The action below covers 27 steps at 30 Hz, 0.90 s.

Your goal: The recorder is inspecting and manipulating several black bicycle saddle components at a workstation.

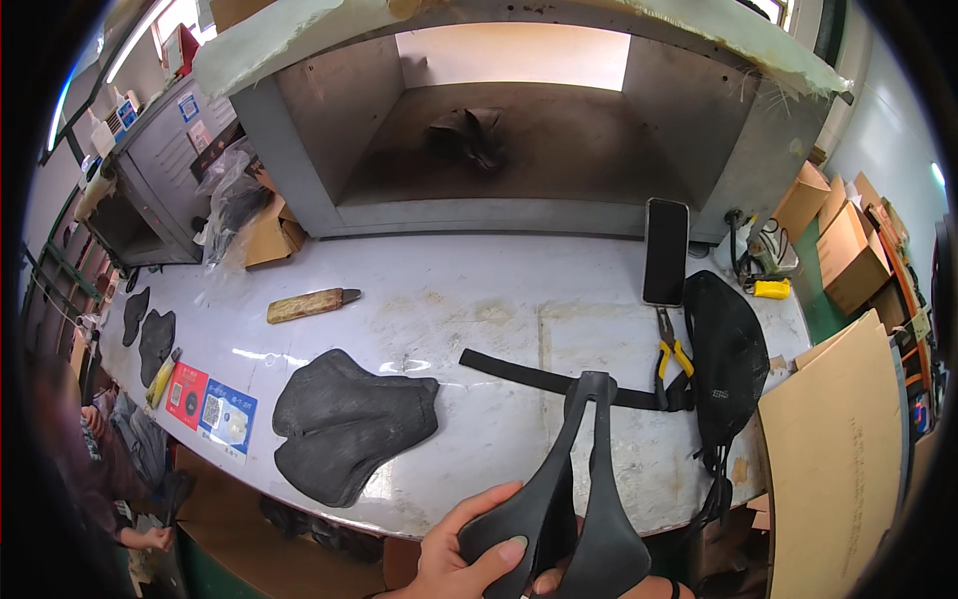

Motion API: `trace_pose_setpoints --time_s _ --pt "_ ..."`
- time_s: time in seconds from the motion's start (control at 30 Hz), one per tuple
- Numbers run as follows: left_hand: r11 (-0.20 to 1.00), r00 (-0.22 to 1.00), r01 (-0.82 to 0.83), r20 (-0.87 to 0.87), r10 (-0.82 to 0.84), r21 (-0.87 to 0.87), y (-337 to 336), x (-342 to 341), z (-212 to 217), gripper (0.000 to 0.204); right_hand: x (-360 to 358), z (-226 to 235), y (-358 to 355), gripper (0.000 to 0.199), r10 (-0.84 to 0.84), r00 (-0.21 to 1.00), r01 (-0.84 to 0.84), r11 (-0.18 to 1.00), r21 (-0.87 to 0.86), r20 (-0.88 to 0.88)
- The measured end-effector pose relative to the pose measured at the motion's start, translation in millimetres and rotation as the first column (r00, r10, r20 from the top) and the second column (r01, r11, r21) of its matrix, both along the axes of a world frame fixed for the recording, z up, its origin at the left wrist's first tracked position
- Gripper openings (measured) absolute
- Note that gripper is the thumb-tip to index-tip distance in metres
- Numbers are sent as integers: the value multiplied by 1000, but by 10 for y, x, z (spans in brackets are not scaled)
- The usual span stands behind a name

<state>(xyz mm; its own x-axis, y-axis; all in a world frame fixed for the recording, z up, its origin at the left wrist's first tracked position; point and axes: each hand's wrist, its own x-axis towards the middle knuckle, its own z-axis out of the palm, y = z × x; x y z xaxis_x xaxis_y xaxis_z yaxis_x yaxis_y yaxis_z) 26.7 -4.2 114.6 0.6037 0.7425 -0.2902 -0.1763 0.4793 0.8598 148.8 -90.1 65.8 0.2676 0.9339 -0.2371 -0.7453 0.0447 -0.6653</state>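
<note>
Tabletop (449, 334); saddle (607, 529) lengthwise away, nose (596, 382) farthest.

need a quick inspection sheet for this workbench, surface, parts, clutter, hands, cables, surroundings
Surface: white tabletop, scuffed, brownish stains toward the middle.
Job's things: black bicycle-saddle shell, slotted, narrow end pointing away from the person; black saddle-shaped pad lying left of it.
Clutter: wooden-handled tool, smartphone, yellow-handled pliers, black pouch, black strap.
Left hand: gripping the shell's left side.
Right hand: mostly hidden by the shell; grip cannot be told.
Cables: dark cord at right rear; ends not traceable.
Surroundings: grey metal housing behind; cardboard sheet at right; another person's hand at left.
</note>
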Motion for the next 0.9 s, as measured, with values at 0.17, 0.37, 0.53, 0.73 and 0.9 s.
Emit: trace_pose_setpoints --time_s 0.17,0.37,0.53,0.73,0.9 --pt "997 997 29 71 -34 71 29 -70 -78 53 62 -186 -102 48 5 1000 -5 1000 2 24" --pt "998 997 19 69 -23 61 -11 -59 -72 51 244 -450 -469 61 -11 996 11 1000 -4 91" --pt "977 992 112 42 -122 179 -50 -55 -112 51 62 -243 179 70 -31 989 32 999 -8 148" --pt "951 986 96 103 -132 293 19 -20 -173 62 -105 -328 -39 57 41 983 -78 976 -203 -181" --pt "972 985 -116 147 87 204 3 113 -131 68 -315 -452 -312 75 178 585 -523 828 -200 -792"
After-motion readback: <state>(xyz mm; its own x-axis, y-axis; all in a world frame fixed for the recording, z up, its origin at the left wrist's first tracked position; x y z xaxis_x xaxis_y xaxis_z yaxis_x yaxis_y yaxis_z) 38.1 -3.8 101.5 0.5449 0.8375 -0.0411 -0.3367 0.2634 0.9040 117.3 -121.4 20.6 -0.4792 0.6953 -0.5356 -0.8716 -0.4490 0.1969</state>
